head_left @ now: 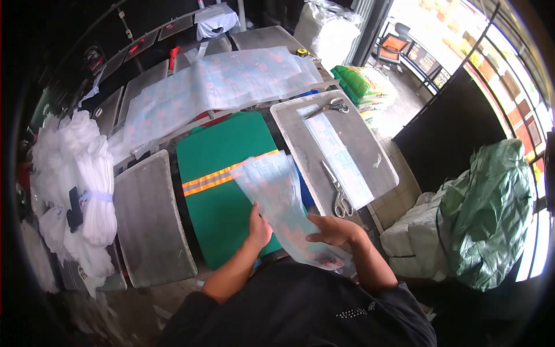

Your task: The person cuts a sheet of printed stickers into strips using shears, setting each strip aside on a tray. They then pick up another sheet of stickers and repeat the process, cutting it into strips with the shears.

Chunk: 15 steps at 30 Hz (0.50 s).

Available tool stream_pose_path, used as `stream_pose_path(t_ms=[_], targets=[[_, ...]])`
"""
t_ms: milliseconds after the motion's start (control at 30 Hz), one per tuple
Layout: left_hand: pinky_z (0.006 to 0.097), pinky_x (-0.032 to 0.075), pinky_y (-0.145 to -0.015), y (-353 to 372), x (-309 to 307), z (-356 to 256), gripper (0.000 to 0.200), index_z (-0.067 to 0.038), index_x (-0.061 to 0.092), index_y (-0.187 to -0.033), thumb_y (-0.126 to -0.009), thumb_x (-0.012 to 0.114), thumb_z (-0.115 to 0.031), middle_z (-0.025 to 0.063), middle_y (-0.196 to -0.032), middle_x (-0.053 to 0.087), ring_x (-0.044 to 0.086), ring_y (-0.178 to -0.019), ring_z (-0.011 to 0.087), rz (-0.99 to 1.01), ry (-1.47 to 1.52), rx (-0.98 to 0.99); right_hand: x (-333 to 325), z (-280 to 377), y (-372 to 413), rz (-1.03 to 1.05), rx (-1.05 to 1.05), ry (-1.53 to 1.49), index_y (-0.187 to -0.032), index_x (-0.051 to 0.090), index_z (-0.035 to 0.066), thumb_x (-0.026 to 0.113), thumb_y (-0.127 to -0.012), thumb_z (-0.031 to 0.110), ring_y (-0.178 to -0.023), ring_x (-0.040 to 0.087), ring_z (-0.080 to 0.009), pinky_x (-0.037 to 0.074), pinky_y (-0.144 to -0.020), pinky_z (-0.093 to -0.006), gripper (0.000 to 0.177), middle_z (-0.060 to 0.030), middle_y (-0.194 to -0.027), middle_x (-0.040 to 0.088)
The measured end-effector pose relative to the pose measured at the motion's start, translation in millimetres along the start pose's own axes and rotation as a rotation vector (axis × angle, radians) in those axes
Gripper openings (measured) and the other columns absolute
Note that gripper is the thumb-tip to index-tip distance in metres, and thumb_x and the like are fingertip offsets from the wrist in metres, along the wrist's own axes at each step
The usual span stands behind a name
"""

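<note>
A translucent bluish printed plastic sheet (274,188), long and curved, hangs in front of my body over a green cloth panel (222,231). My left hand (259,229) holds the sheet's left edge, thumb raised and the other fingers partly hidden. At the opposite edge, my right hand (332,230) has its bent fingers on the sheet. An orange and silver reflective band (209,180) crosses the green panel, and the sheet's far end lies over part of it. Open-bladed scissors (340,195) rest near my right hand on a grey board (361,144).
Darker scissors (330,107) and a narrow printed strip (338,156) lie on the right board. Beyond stretches a wide printed film (214,81). Bundled white material (87,173) stands left, beside another grey board (151,225). Large wrapped sacks (485,214) sit at right.
</note>
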<state>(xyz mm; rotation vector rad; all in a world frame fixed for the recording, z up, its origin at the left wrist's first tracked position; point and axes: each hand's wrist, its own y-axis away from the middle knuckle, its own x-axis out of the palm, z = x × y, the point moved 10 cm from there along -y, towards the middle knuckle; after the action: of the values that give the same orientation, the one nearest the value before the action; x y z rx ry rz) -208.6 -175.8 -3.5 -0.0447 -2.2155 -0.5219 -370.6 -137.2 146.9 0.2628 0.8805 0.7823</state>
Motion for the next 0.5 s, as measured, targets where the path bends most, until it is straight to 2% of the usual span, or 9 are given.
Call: stream_pose_path(t_ms=[67, 133, 200, 267, 333, 367, 433, 467, 500], targets=[[0.0538, 0.034, -0.111, -22.6, 7.3, 4.5, 0.063, -0.006, 0.041, -0.143, -0.099, 0.041, -0.051, 0.0175, -0.142, 0.05, 0.05, -0.129, 0.0325, 0.001, 0.07, -0.004, 0.3, -25.8, -0.8, 0.069, -0.02, 0.023, -0.141, 0.037, -0.006, 0.064, -0.089, 0.046, -0.107, 0.061, -0.0434, 0.047, -0.089, -0.0453, 0.078, -0.0326, -0.111, 0.062], [0.0538, 0.046, -0.1, -38.8, 10.3, 27.7, 0.05, -0.004, 0.047, -0.137, -0.1, 0.045, -0.038, 0.0166, -0.134, 0.057, 0.058, -0.117, 0.0336, -0.103, 0.178, -0.186, -9.6, -39.6, 4.6, 0.145, 0.026, 0.073, -0.142, 0.036, -0.007, 0.062, -0.09, 0.049, -0.107, 0.061, -0.0441, 0.047, -0.09, -0.0451, 0.08, -0.0336, -0.111, 0.062], [0.0528, 0.047, -0.098, -61.7, 16.0, 46.2, 0.045, -0.004, 0.047, -0.137, -0.1, 0.046, -0.03, 0.0149, -0.129, 0.059, 0.059, -0.116, 0.0336, -0.102, 0.133, -0.23, -17.8, -63.5, 9.3, 0.141, 0.07, 0.055, -0.143, 0.034, -0.006, 0.063, -0.091, 0.048, -0.107, 0.061, -0.0446, 0.047, -0.091, -0.0444, 0.08, -0.0342, -0.112, 0.061], [0.0518, 0.049, -0.097, -83.4, 26.9, 64.4, 0.042, -0.005, 0.047, -0.137, -0.099, 0.047, -0.022, 0.0133, -0.125, 0.062, 0.059, -0.115, 0.0336, -0.096, 0.083, -0.271, -37.0, -71.1, 7.0, 0.091, -0.03, 0.015, -0.143, 0.034, -0.006, 0.064, -0.09, 0.044, -0.106, 0.061, -0.0439, 0.047, -0.091, -0.0438, 0.079, -0.0336, -0.112, 0.062], [0.0465, 0.057, -0.084, -98.4, 56.2, 42.1, 0.042, -0.003, 0.047, -0.132, -0.092, 0.058, -0.007, 0.0154, -0.118, 0.061, 0.063, -0.108, 0.0319, -0.122, -0.041, -0.004, -66.2, -67.0, 13.9, 0.096, 0.014, -0.061, -0.145, 0.035, -0.001, 0.065, -0.09, 0.041, -0.116, 0.058, -0.0404, 0.045, -0.097, -0.0399, 0.075, -0.0297, -0.121, 0.06], [0.0465, 0.057, -0.084, -106.5, 72.3, 36.0, 0.042, -0.003, 0.047, -0.132, -0.092, 0.058, -0.007, 0.0154, -0.118, 0.061, 0.063, -0.108, 0.0319, -0.133, -0.039, 0.018, -87.4, -62.1, 19.3, -0.004, -0.035, -0.036, -0.143, 0.039, 0.0, 0.068, -0.089, 0.035, -0.113, 0.059, -0.0405, 0.046, -0.096, -0.0413, 0.071, -0.0283, -0.119, 0.061], [0.0452, 0.057, -0.085, -117.7, 114.0, -18.7, 0.046, -0.005, 0.043, -0.134, -0.09, 0.058, -0.002, 0.0139, -0.116, 0.061, 0.064, -0.105, 0.03, -0.184, -0.036, 0.269, -109.5, -84.1, 24.4, -0.058, -0.09, -0.016, -0.142, 0.041, -0.001, 0.068, -0.089, 0.032, -0.111, 0.06, -0.0402, 0.047, -0.095, -0.0416, 0.068, -0.0276, -0.118, 0.062], [0.0462, 0.056, -0.088, -123.9, 144.8, -38.8, 0.047, -0.006, 0.041, -0.135, -0.091, 0.058, -0.005, 0.0143, -0.121, 0.059, 0.064, -0.105, 0.0304, -0.144, -0.037, 0.266, -128.9, -89.8, 21.0, -0.122, -0.119, -0.014, -0.14, 0.043, -0.002, 0.069, -0.089, 0.028, -0.109, 0.061, -0.0399, 0.047, -0.094, -0.0419, 0.065, -0.0269, -0.117, 0.063], [0.0472, 0.055, -0.091, -133.4, 173.3, -57.6, 0.049, -0.007, 0.039, -0.137, -0.092, 0.057, -0.007, 0.0147, -0.125, 0.058, 0.064, -0.105, 0.0309, -0.106, -0.037, 0.263, -165.2, -76.0, 36.2, -0.236, 0.05, -0.146, -0.137, 0.046, -0.004, 0.068, -0.09, 0.017, -0.104, 0.064, -0.037, 0.049, -0.091, -0.0392, 0.056, -0.0256, -0.11, 0.065]])
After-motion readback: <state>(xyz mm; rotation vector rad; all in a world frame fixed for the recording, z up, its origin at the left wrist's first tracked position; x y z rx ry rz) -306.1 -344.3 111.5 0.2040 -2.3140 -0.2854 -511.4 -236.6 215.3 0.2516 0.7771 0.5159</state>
